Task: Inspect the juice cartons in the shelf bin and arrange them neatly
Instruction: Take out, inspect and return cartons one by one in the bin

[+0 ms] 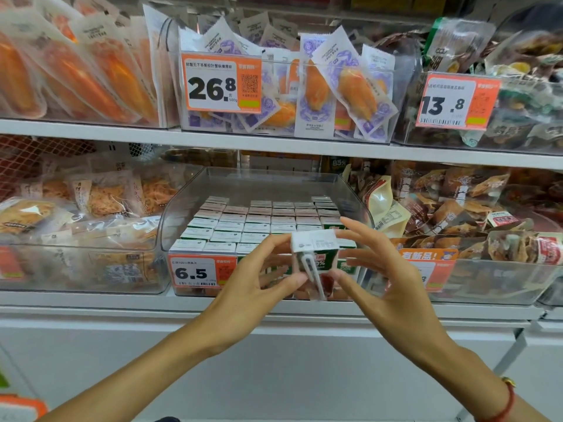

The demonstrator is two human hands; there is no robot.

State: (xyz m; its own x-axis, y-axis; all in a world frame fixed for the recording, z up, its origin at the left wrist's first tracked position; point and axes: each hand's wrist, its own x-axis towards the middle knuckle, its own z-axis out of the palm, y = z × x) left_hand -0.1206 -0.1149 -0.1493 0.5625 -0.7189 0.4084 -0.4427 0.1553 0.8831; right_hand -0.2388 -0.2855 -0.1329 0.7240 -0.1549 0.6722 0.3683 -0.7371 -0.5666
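A small juice carton (315,263), white top and green side, with a wrapped straw on its face, is held in front of the clear shelf bin (182,208). The left hand (262,281) pinches it from 9 o'clock, the right hand (384,278) from 3 o'clock, fingers fanned. Rows of cartons (259,222) fill the bin at 12 o'clock. A 6.5 price tag (198,272) hangs at 9 o'clock.

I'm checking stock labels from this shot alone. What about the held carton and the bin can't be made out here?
Head view only:
- Held carton: top print motion-blurred; lower part hidden by the fingers of the left hand and right hand.
- Cartons in the clear bin: only tops show, print too small; front faces partly hidden by the 6.5 price tag.
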